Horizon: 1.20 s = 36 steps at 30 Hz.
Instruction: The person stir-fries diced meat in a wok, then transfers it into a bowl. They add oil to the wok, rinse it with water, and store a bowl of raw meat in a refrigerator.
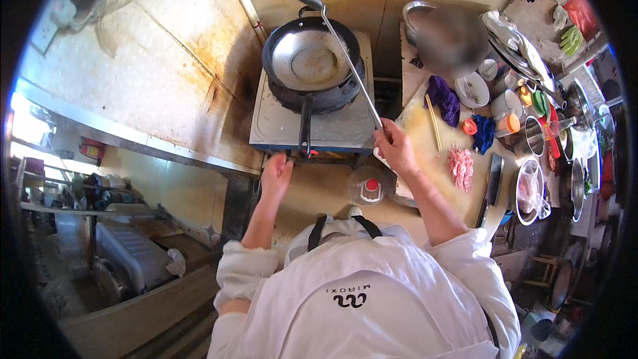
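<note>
A black wok [311, 60] with a shiny inside sits on the gas stove [261, 127], a little oil-like liquid at its bottom. Its long handle points toward me. My right hand [396, 149] is closed around the handle of a long metal ladle or turner [356, 77], whose head is above the wok's far rim. At the stove's front edge, near the control knob, is my left hand [277, 174], fingers curled; whether it grips anything is hard to tell. Sliced raw meat [460, 167] lies on the cutting board [426, 159] at the right.
On the board are chopsticks [433, 122], a cut tomato [469, 126], dark cloths [442, 101] and a cleaver [493, 179]. Beyond stand a white bowl [472, 89], jars and metal basins. A plastic jug [370, 187] with a red cap is below the stove. A wall [169, 45] borders the left.
</note>
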Available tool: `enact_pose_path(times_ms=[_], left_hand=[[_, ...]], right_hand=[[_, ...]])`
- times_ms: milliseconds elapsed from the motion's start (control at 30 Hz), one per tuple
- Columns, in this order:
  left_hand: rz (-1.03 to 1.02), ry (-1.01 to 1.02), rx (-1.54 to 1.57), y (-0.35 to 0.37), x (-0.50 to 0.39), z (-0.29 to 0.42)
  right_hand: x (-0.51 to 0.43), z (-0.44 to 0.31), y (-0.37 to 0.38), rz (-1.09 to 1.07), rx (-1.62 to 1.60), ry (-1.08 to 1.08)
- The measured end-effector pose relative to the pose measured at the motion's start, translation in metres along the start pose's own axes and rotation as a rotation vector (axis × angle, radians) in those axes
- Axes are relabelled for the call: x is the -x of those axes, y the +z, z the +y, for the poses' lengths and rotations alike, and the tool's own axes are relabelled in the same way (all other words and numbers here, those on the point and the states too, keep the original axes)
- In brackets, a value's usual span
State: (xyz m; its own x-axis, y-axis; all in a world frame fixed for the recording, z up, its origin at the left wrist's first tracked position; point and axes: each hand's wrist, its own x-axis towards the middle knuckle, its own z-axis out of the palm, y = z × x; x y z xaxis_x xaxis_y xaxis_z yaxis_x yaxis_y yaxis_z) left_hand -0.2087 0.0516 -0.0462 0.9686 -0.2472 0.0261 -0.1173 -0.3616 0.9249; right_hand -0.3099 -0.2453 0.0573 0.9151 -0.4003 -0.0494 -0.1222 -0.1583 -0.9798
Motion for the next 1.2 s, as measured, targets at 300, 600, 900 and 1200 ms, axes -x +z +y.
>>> enact_pose_path(times_ms=[300, 600, 900, 1200], left_hand=[[-0.36, -0.599, 0.066, 0.058, -0.106, 0.05], [-0.458, -0.717, 0.484, 0.052, -0.145, 0.038], [-0.547, -0.651, 0.507, 0.041, -0.183, 0.025], [-0.774, -0.708, 0.502, 0.062, -0.19, 0.033]], right_hand=[[0.004, 0.02, -0.02, 0.171, 0.582, 0.13], [-0.042, -0.012, 0.052, 0.235, 0.282, 0.286], [-0.063, -0.022, 0.115, 0.333, 0.335, 0.359], [-0.043, -0.055, 0.086, 0.111, -0.853, 0.646]])
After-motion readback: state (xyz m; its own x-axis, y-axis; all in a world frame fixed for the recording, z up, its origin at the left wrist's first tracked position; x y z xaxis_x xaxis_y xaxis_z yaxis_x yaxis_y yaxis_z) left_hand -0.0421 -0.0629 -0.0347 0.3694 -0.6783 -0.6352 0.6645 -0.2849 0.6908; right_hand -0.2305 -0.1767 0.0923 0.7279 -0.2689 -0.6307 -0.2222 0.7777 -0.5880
